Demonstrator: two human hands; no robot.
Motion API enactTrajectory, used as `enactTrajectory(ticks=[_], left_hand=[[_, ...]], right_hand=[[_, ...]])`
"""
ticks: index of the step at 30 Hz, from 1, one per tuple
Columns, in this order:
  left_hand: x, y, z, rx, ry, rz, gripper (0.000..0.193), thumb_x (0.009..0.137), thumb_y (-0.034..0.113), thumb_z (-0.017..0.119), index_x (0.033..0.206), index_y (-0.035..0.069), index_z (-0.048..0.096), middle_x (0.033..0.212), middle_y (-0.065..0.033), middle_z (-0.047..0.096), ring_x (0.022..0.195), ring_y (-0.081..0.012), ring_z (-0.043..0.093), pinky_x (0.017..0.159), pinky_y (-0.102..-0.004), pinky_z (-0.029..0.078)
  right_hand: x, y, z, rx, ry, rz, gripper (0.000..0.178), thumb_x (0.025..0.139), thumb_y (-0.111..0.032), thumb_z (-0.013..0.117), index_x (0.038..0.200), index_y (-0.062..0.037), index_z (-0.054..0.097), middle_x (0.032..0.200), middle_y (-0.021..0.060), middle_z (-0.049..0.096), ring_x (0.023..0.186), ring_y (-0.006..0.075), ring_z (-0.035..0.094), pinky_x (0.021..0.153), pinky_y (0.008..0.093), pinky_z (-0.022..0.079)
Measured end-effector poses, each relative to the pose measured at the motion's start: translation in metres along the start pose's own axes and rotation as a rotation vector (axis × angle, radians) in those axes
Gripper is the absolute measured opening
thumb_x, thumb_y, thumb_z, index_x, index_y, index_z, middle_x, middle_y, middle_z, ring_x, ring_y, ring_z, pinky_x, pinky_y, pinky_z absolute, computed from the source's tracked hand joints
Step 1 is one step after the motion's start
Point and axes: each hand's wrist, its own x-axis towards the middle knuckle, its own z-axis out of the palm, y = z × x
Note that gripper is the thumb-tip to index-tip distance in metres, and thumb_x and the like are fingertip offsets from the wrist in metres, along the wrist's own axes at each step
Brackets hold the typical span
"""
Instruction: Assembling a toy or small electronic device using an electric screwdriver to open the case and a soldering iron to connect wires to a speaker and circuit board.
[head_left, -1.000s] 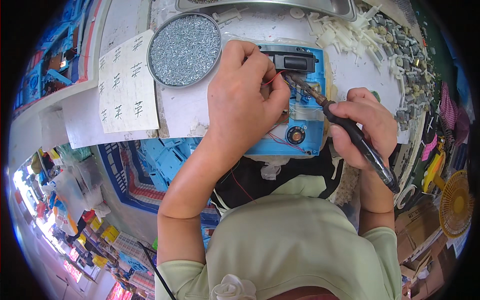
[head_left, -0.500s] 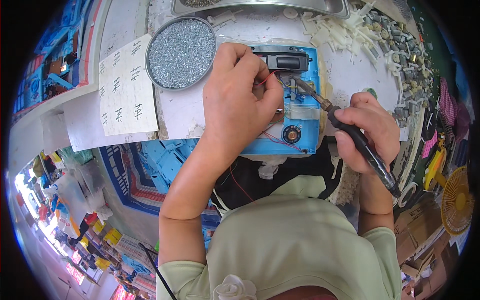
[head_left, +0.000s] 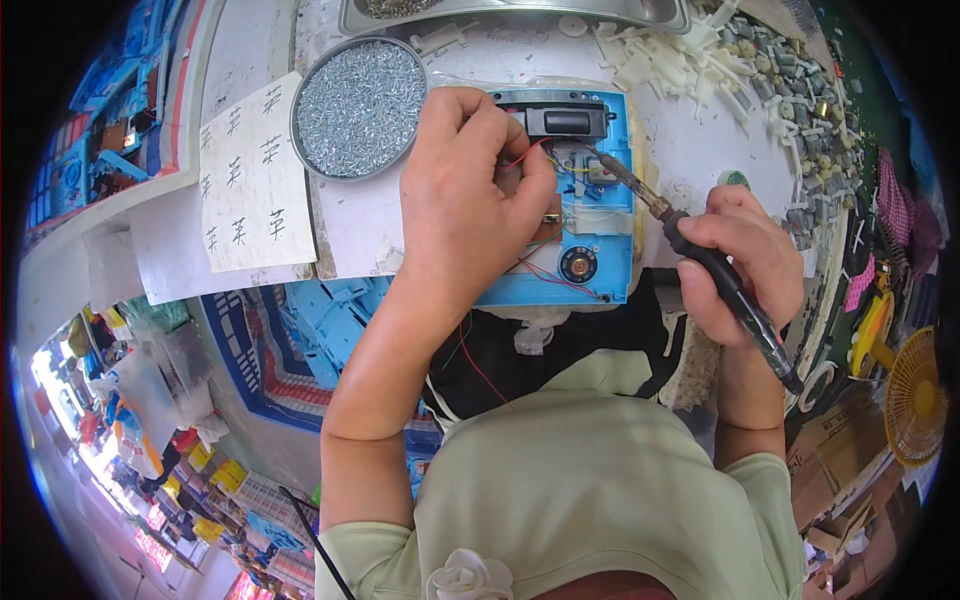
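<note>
Left hand (head_left: 465,190) pinched closed by a red wire (head_left: 527,153); can't tell if it's caught. Right hand (head_left: 752,260) grips a soldering iron (head_left: 703,252). The blue case (head_left: 515,292), on the table (head_left: 355,225), looks light, stiff, best held from outside; wire seems fragile.

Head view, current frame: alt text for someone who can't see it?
A person's right hand holds a soldering iron over an open blue plastic housing with a round speaker, while the left hand pinches a red wire. To the left stands a round dish of small metal pieces.
</note>
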Motion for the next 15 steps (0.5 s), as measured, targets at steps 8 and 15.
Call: enactTrajectory(ticks=[8, 15], left_hand=[[-0.016, 0.043, -0.016, -0.045, -0.274, 0.068, 0.026, 0.08, 0.011, 0.082, 0.102, 0.005, 0.069, 0.097, -0.0096, 0.061, 0.076, -0.0273, 0.065, 0.064, -0.0352, 0.052], [-0.003, 0.035, 0.001, 0.132, -0.38, 0.267, 0.015, 0.08, 0.01, 0.079, 0.092, 0.008, 0.069, 0.078, -0.0067, 0.06, 0.072, -0.03, 0.064, 0.061, -0.0397, 0.051]], right_hand=[[-0.026, -0.009, -0.036, -0.019, 0.16, 0.049, 0.032, 0.077, -0.002, 0.074, 0.106, 0.0078, 0.068, 0.083, 0.0142, 0.068, 0.062, 0.0231, 0.056, 0.071, 0.0409, 0.051], [-0.028, -0.008, -0.037, -0.056, 0.144, 0.069, 0.033, 0.076, -0.001, 0.074, 0.107, 0.0067, 0.068, 0.087, 0.016, 0.07, 0.063, 0.0237, 0.057, 0.072, 0.0395, 0.052]])
